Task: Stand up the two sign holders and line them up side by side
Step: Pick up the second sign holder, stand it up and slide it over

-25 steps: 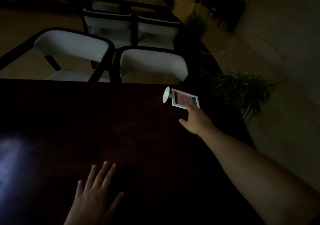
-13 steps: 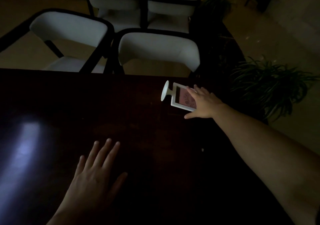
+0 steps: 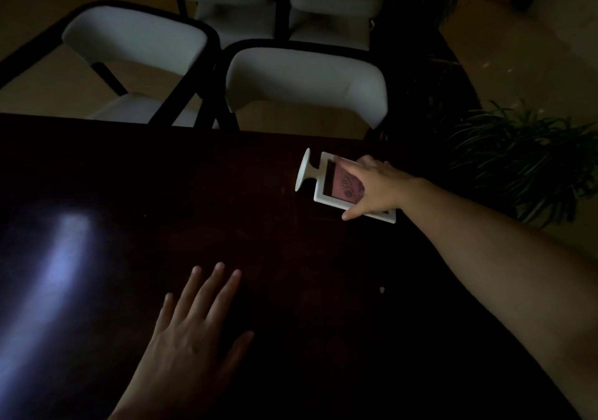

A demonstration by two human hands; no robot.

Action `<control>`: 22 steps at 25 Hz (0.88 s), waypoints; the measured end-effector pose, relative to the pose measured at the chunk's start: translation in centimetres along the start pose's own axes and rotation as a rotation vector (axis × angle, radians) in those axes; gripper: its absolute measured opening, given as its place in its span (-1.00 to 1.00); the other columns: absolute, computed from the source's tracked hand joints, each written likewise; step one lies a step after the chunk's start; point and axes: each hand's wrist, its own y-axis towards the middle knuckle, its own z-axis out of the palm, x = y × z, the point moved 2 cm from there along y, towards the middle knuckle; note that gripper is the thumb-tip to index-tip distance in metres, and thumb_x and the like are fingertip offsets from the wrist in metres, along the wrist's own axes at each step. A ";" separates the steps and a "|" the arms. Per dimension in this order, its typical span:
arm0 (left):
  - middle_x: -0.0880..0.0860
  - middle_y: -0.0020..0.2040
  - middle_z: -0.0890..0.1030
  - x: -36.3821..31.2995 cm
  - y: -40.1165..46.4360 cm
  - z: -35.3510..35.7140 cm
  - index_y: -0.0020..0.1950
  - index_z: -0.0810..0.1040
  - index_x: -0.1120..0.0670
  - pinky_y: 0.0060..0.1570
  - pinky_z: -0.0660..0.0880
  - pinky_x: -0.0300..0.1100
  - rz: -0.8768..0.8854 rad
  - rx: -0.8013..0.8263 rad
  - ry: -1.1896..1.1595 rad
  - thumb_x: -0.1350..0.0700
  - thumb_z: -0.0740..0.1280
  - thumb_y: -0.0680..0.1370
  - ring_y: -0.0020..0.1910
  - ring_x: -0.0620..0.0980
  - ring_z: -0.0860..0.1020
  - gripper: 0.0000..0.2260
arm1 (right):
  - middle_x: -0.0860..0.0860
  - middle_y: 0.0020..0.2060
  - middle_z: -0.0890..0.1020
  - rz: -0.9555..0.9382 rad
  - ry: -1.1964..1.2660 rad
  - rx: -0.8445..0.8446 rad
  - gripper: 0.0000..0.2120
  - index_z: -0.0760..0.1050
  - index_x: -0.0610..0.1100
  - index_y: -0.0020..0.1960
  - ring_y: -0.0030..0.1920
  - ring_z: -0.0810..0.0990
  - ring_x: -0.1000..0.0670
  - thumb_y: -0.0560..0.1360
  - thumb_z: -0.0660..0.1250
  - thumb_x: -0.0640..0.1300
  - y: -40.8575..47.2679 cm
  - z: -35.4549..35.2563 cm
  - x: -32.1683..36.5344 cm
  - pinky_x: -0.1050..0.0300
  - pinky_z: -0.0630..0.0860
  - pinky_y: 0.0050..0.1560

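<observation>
One white sign holder lies flat on the dark table near its far right edge. Its round foot points left and a pink card shows in its frame. My right hand is stretched out over the frame, fingers across the far side and thumb on the near edge, gripping it. My left hand rests flat on the table close to me, fingers apart and holding nothing. I see no second sign holder.
Two white chairs stand against the table's far edge, with more behind them. A leafy plant sits on the floor past the table's right edge. A pale light patch reflects on the left.
My right hand has slid from the holder's near corner up onto its frame and spread across it. The view has tilted down. The holder still lies flat, and my left hand has hardly moved.
</observation>
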 end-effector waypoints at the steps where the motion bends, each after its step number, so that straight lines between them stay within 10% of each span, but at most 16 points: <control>1: -0.03 0.62 -0.02 0.2 0.3 -0.2 0.60 -0.07 -0.14 0.44 0.08 0.22 0.000 -0.009 -0.003 -0.43 -0.02 0.49 0.58 0.05 -0.14 -0.25 | -0.10 0.46 0.18 -0.045 -0.064 -0.028 0.23 -0.30 0.38 0.52 0.40 0.24 -0.24 0.15 0.49 0.48 -0.4 -0.1 0.7 -0.20 0.27 0.33; 14: -0.03 0.60 -0.22 1.7 1.5 -2.8 0.59 -0.24 -0.06 0.50 -0.07 0.24 -0.093 -0.129 -0.078 -0.39 0.12 0.48 0.55 0.08 -0.31 -0.14 | -0.24 0.52 0.13 -0.602 -0.710 -0.166 0.21 -0.21 0.15 0.61 0.48 0.12 -0.26 0.22 0.45 0.43 -7.7 -2.4 18.0 -0.29 -0.15 0.50; 22: 0.11 0.52 0.33 4.3 -0.8 -1.1 0.57 0.13 0.07 0.49 0.17 0.06 -0.108 -0.206 -0.270 -0.18 0.36 0.50 0.53 0.15 0.20 -0.24 | -0.16 0.46 0.32 -0.731 -0.872 -0.236 0.07 -0.03 0.06 0.62 0.45 0.24 -0.21 0.29 0.51 0.14 -10.6 -2.0 25.8 -0.33 -0.19 0.48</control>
